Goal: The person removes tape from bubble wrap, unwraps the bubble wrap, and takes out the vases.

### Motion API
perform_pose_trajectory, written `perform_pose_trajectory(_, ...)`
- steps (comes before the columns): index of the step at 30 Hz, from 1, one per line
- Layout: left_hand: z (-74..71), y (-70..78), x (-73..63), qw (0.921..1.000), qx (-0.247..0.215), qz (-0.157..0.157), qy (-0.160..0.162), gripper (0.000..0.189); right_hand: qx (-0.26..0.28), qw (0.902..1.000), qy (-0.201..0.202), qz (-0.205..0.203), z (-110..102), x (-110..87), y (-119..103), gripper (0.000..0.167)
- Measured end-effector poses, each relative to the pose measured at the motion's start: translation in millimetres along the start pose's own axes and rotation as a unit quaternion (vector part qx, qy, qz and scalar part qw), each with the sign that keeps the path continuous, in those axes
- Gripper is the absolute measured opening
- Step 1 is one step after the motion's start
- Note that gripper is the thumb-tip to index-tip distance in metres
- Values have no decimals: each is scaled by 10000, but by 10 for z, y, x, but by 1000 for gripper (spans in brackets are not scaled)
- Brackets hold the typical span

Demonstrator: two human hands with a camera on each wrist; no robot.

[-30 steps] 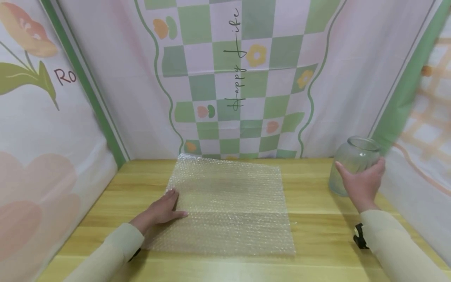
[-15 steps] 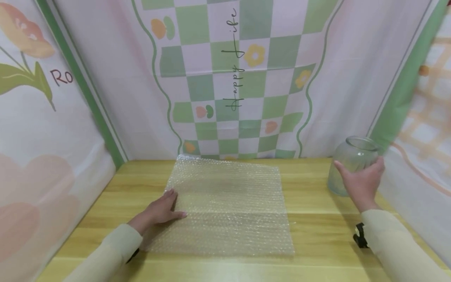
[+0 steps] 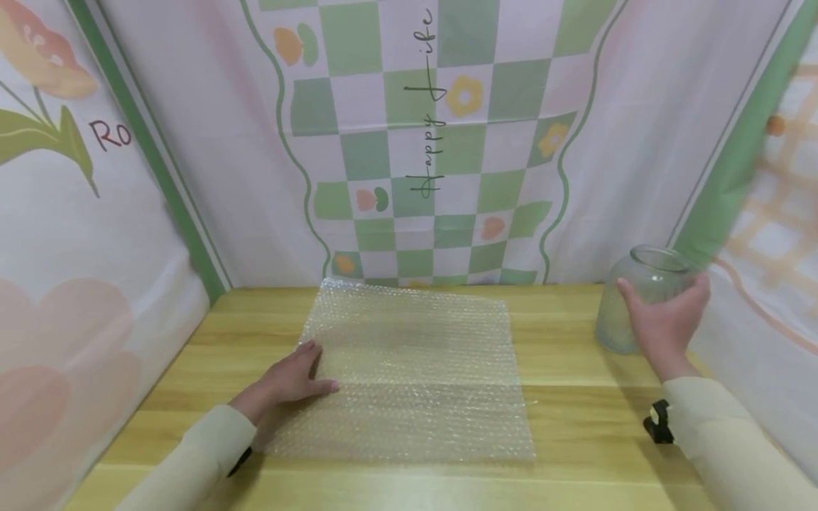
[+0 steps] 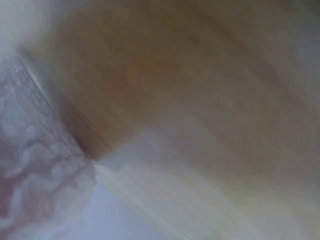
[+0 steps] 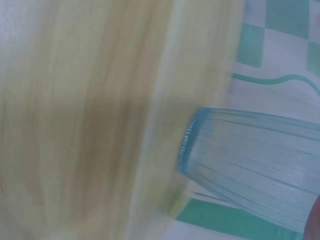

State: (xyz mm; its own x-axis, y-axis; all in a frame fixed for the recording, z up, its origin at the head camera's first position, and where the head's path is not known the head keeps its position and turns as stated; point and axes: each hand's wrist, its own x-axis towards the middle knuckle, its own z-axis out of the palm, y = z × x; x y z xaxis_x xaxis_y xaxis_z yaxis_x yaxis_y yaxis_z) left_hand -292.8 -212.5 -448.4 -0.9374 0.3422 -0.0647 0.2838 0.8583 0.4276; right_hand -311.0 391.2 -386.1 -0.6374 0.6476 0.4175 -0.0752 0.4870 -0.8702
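Note:
A flat sheet of bubble wrap [image 3: 415,376] lies on the wooden table. My left hand [image 3: 290,376] rests on its left edge, fingers and thumb spread. In the left wrist view the bubble wrap [image 4: 35,160] shows only at the left side, blurred. A ribbed, bluish glass jar [image 3: 616,312] stands upright on the table at the right, its mouth uncovered. My right hand [image 3: 667,319] is cupped loosely at its near right side, thumb in front, fingertips past the jar's right edge. The right wrist view shows the glass jar [image 5: 255,160] and a bit of one digit.
The wooden table [image 3: 562,426] extends round the sheet and the jar. Patterned curtains [image 3: 454,142] close it in at the back and on both sides; the right one hangs close to the jar.
My right hand has shifted slightly to the right relative to the jar, which stays in place. The left hand and the bubble wrap have not visibly moved.

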Motion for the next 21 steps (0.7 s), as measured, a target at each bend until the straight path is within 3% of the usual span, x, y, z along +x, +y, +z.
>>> perform_pose_trajectory(6, -37, 24, -4, 9991, -404, -90, 72, 99, 90, 9997, 51, -230, -60, -11, -143, 106)
perform_pose_trajectory(14, -117, 67, -10, 9992, -275, 90, 263, 89, 371, 9973, 58, -624, -81, -105, -397, 95)
perform_pose_trajectory(17, -160, 82, -1, 9993, -212, 101, 281, 90, 445, 9947, -23, -932, -37, -168, -481, 93)
perform_pose_trajectory(21, -220, 128, 26, 9991, -197, 51, 361, 90, 485, 9846, -172, -1671, 45, -250, -534, 90)
